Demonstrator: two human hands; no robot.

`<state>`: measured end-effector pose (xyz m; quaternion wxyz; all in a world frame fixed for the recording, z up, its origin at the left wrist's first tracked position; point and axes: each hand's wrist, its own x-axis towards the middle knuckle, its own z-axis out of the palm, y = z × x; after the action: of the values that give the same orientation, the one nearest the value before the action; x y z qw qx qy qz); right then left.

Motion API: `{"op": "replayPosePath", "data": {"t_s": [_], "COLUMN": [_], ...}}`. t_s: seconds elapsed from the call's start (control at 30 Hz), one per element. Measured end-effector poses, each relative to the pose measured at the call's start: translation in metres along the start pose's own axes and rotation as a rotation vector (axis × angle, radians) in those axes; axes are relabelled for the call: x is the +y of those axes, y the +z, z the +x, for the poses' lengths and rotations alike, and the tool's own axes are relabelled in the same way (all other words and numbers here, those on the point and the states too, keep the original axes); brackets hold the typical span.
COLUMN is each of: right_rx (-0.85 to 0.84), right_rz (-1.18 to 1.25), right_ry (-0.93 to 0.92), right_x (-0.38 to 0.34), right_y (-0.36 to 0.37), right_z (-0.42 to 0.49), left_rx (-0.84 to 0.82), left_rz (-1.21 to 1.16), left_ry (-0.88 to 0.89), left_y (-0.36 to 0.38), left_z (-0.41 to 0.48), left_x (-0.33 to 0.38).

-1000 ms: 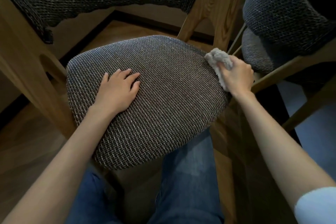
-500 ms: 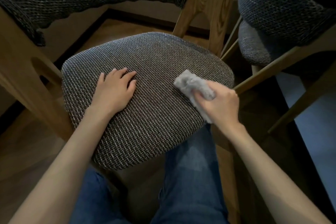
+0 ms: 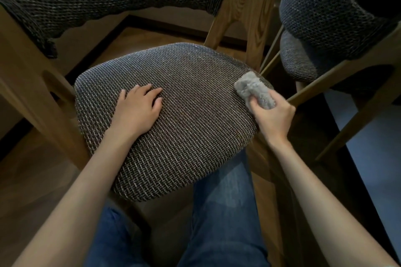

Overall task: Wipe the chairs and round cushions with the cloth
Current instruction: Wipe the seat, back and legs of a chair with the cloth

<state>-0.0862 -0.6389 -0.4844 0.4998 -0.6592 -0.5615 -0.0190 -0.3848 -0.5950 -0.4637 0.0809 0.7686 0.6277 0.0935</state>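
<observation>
Grey cloth [image 3: 256, 91] gripped by right hand [image 3: 272, 119]; left hand [image 3: 138, 107] flat.

home dining area, upholstered wooden chairs [image 3: 249, 11]

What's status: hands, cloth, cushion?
Left hand flat on seat cushion. Right hand grips cloth at cushion's right edge. Second chair close alongside; nothing blocking the cushion.

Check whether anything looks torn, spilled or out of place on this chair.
Nothing stands out. The seat cushion shows no tear or spill. The left hand rests flat on it, and the right hand grips the cloth at its right edge.
</observation>
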Motion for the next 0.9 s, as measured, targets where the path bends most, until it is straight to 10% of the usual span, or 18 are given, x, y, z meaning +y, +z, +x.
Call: {"op": "replayPosePath", "data": {"t_s": [0.33,0.9], "right_rx": [-0.234,-0.569], "right_rz": [0.059,0.002], "right_ry": [-0.333,-0.267], "right_x": [-0.098,-0.139], "right_y": [0.018,0.259], "right_z": [-0.085,0.077], "left_rx": [0.051,0.295], "left_rz": [-0.001,-0.286], "left_ry": [-0.261,-0.236], "left_y": [-0.009,-0.005], "left_z": [-0.025,-0.068], "left_x": [-0.012,-0.022]}}
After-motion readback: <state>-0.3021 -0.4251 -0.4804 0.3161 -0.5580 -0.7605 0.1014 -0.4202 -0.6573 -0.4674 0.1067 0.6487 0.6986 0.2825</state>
